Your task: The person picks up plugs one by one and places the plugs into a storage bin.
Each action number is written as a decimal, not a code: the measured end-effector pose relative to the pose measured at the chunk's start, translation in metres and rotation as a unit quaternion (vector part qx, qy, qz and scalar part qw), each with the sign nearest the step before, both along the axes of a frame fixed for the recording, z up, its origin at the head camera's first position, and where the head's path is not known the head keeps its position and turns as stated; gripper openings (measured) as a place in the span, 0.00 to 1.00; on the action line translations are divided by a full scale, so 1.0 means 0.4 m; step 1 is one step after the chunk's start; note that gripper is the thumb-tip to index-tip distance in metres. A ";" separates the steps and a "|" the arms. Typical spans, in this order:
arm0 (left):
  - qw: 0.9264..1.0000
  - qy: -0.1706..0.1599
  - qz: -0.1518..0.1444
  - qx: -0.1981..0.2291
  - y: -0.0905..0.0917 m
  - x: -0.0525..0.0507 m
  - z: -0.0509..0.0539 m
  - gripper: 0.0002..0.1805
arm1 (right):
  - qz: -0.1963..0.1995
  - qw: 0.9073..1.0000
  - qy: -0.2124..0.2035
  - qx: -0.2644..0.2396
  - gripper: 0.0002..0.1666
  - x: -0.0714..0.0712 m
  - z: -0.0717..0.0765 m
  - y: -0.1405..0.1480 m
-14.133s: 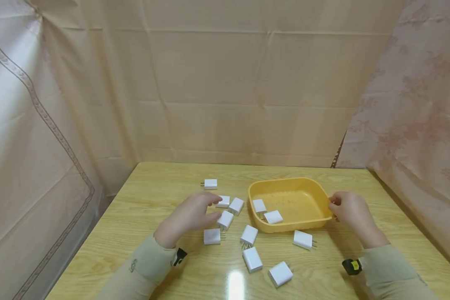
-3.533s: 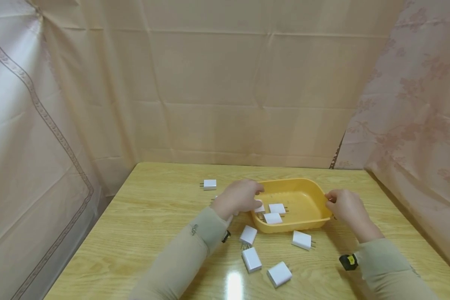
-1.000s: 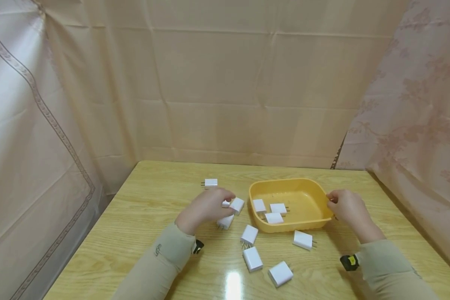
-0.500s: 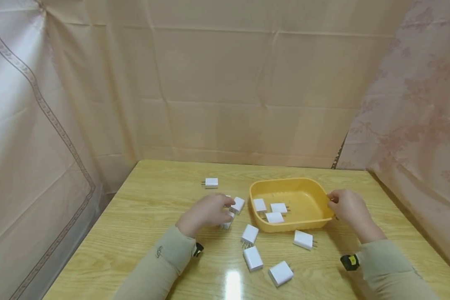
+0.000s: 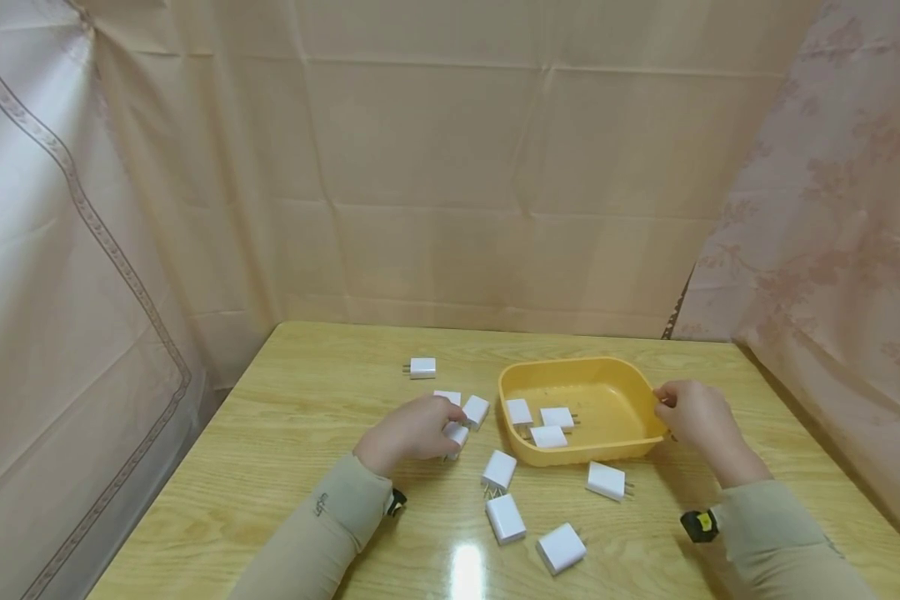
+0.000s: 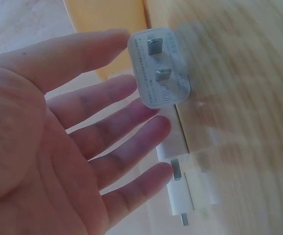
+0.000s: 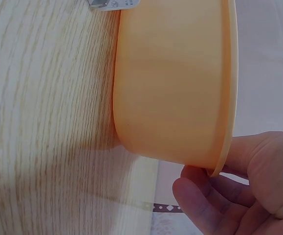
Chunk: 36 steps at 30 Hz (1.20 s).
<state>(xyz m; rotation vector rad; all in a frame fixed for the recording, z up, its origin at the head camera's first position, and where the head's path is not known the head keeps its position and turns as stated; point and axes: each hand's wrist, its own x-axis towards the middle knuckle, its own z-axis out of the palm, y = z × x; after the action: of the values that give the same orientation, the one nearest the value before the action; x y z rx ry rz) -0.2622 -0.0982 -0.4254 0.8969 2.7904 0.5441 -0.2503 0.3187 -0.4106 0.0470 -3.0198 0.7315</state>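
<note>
My left hand (image 5: 412, 433) is low over a cluster of white charger plugs on the wooden table. Its thumb and fingers are spread about one charger plug (image 6: 161, 68), whose two prongs face the wrist camera. The thumb tip and index finger lie close along that plug's upper side; firm contact cannot be told. Close beside are another charger plug (image 5: 476, 412) and one partly behind the fingers (image 5: 447, 397). My right hand (image 5: 697, 417) pinches the right rim of a yellow plastic basin (image 5: 607, 450), thumb on one side and fingers under the lip. Several charger plugs (image 5: 547, 437) lie inside its left end.
More charger plugs lie about: one at the back (image 5: 423, 367), a pair in front with prongs close together (image 5: 506, 518), one near the front (image 5: 561, 548), and one before the basin (image 5: 606, 481). Cloth curtains (image 5: 450, 167) hang behind and beside the table (image 5: 270, 467).
Since 3.5 seconds ago my left hand has moved left from the basin to the plugs on the table. Lately it has shifted only slightly. The right hand stays on the rim.
</note>
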 end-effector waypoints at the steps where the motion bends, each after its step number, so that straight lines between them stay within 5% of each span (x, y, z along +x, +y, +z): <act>1: 1.000 -0.006 0.002 -0.001 0.000 0.001 0.000 0.21 | 0.002 1.000 0.002 0.002 0.19 0.000 -0.001 0.001; 10: 0.997 -0.069 0.033 -0.011 0.001 0.005 -0.001 0.27 | 0.005 1.000 0.009 -0.001 0.19 0.003 0.000 -0.001; 36: 0.998 -0.047 0.022 -0.039 -0.001 0.013 -0.001 0.32 | -0.001 1.000 0.005 -0.006 0.18 0.006 0.001 -0.004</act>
<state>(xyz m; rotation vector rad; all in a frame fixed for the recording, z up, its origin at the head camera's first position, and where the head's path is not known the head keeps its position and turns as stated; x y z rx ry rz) -0.2572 -0.0986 -0.4257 0.7746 2.7324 0.4684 -0.2478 0.3171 -0.4101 0.0482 -3.0056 0.7459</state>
